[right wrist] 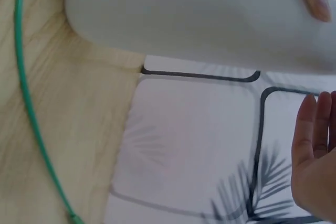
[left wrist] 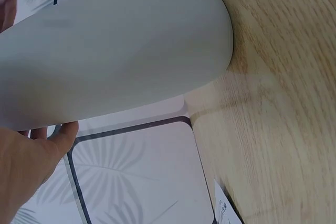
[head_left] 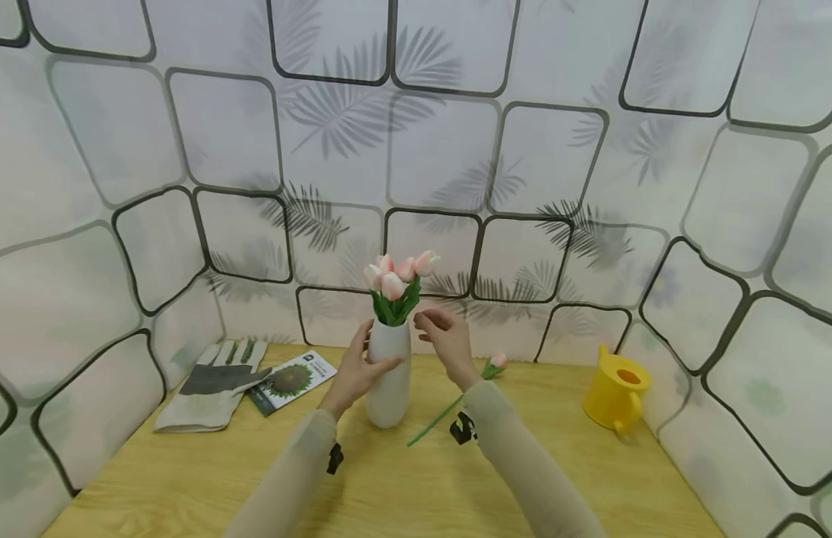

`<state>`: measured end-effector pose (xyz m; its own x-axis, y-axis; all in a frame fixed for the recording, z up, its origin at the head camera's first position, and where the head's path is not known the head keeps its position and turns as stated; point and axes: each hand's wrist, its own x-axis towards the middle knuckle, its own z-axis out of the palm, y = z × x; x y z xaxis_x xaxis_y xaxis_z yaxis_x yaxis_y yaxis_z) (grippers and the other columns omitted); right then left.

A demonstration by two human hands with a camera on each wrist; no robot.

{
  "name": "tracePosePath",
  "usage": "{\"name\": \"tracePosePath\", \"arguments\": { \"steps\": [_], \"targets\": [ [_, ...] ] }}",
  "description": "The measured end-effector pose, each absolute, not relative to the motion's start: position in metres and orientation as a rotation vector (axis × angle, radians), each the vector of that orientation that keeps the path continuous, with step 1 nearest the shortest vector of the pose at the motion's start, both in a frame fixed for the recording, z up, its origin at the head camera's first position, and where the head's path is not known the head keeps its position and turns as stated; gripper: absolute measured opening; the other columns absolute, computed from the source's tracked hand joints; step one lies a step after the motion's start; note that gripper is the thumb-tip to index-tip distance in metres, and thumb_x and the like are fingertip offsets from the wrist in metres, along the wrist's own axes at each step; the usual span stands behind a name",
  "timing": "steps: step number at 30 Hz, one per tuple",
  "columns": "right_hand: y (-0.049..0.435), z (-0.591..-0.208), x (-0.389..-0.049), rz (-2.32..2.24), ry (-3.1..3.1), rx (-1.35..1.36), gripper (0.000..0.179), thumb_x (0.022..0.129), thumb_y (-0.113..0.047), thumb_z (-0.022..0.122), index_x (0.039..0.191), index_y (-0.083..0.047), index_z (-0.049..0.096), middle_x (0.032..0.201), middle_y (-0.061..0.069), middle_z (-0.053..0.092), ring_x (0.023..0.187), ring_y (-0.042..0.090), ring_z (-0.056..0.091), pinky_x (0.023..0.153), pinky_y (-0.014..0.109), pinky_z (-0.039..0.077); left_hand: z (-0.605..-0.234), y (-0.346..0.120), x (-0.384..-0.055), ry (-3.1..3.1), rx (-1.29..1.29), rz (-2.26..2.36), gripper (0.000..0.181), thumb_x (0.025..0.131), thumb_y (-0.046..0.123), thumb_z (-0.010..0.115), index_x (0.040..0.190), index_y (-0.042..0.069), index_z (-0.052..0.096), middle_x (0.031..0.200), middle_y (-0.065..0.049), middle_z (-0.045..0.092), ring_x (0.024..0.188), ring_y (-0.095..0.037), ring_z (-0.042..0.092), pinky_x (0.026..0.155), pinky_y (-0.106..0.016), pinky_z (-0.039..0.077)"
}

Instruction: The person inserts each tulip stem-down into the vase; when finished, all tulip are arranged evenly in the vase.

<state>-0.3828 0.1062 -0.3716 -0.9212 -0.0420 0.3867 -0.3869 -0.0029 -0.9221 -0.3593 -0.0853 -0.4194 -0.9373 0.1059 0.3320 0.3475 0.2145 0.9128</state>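
A tall white vase stands upright on the wooden table, with several pink-and-white tulips and their green leaves in its mouth. My left hand holds the vase from the left, its thumb across the front and the fingers round the back. My right hand is just right of the vase's rim, beside the leaves. In the right wrist view its fingers are relaxed and apart from the vase, and I see nothing held. A single tulip lies on the table under the right forearm, its green stem pointing toward me.
On the left lie a pair of white-and-grey gloves and a seed packet with a flower picture, partly under a glove. A yellow watering can stands at the right. Patterned fabric walls close off the back and sides.
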Motion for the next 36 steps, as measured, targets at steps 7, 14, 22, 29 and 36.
{"name": "tracePosePath", "arguments": {
  "steps": [7, 14, 22, 29, 36],
  "targets": [
    [0.131, -0.398, -0.382, 2.082, -2.081, 0.341, 0.024, 0.094, -0.012, 0.067, 0.112, 0.003, 0.069, 0.104, 0.014, 0.073, 0.084, 0.012, 0.069, 0.076, 0.035, 0.060, -0.420, -0.085, -0.362, -2.300, -0.434, -1.806, 0.092, 0.082, 0.040, 0.080, 0.154, 0.024, 0.025, 0.144, -0.013, 0.045, 0.130, -0.034, 0.048, 0.099, -0.057, 0.046],
    [0.155, -0.424, -0.377, 2.051, -2.255, 0.374, 0.029, 0.095, -0.015, 0.065, 0.119, 0.002, 0.067, 0.111, 0.014, 0.070, 0.095, 0.019, 0.068, 0.081, 0.039, 0.059, -0.418, -0.085, -0.361, -2.301, -0.403, -1.799, 0.091, 0.082, 0.038, 0.080, 0.154, 0.024, 0.026, 0.142, -0.014, 0.046, 0.130, -0.034, 0.048, 0.099, -0.057, 0.046],
    [0.192, -0.446, -0.374, 2.043, -2.355, 0.282, 0.035, 0.097, -0.015, 0.064, 0.128, 0.002, 0.062, 0.117, 0.012, 0.067, 0.103, 0.023, 0.064, 0.091, 0.047, 0.055, -0.419, -0.086, -0.363, -2.291, -0.432, -1.814, 0.090, 0.082, 0.037, 0.081, 0.153, 0.026, 0.027, 0.141, -0.013, 0.047, 0.128, -0.033, 0.048, 0.099, -0.057, 0.046],
    [0.218, -0.459, -0.376, 1.983, -2.393, 0.245, 0.034, 0.097, -0.007, 0.061, 0.128, 0.008, 0.059, 0.117, 0.011, 0.066, 0.104, 0.023, 0.063, 0.089, 0.044, 0.056, -0.418, -0.086, -0.361, -2.327, -0.412, -1.816, 0.090, 0.085, 0.030, 0.078, 0.155, 0.021, 0.023, 0.145, -0.018, 0.043, 0.132, -0.037, 0.045, 0.101, -0.059, 0.044],
    [0.229, -0.470, -0.379, 1.870, -2.522, 0.319, 0.037, 0.098, -0.005, 0.058, 0.131, 0.011, 0.054, 0.132, 0.028, 0.057, 0.117, 0.040, 0.057, 0.088, 0.040, 0.055, -0.415, -0.084, -0.358, -2.308, -0.415, -1.811, 0.086, 0.085, 0.027, 0.078, 0.154, 0.022, 0.027, 0.143, -0.016, 0.046, 0.130, -0.035, 0.047, 0.101, -0.058, 0.045]
  ]
}}
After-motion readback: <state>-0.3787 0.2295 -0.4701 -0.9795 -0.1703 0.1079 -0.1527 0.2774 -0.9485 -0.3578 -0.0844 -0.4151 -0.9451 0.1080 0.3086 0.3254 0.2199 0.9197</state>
